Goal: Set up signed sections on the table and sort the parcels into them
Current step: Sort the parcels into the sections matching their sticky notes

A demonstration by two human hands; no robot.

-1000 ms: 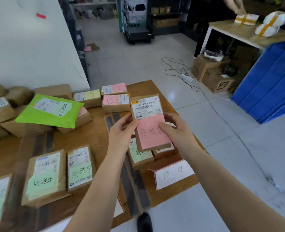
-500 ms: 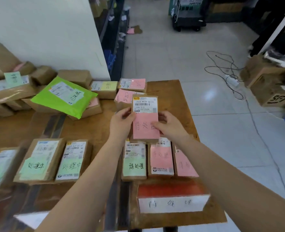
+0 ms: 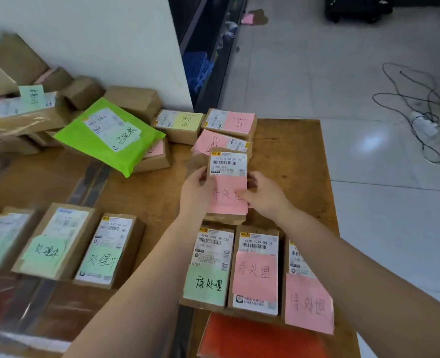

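Both hands hold a small brown parcel with a pink note (image 3: 228,186) low over the wooden table (image 3: 296,156). My left hand (image 3: 195,193) grips its left edge and my right hand (image 3: 264,196) grips its right edge. Just nearer than it, three parcels lie in a row: one with a green note (image 3: 208,267), one with a pink note (image 3: 255,272) and another pink-noted one (image 3: 306,293). A red folded sign (image 3: 260,337) stands at the near edge. To the left lie parcels with green notes (image 3: 102,251).
A bright green mailer (image 3: 108,135) tops a heap of brown parcels at the back left by the white wall (image 3: 84,40). Two pink-noted parcels (image 3: 229,122) and a yellow-noted one (image 3: 180,124) lie at the back. Cables and a power strip (image 3: 420,122) lie on the tiled floor to the right.
The view has tipped downward over the table. Both hands have lowered the pink-noted parcel toward the table, just behind the row of three parcels.
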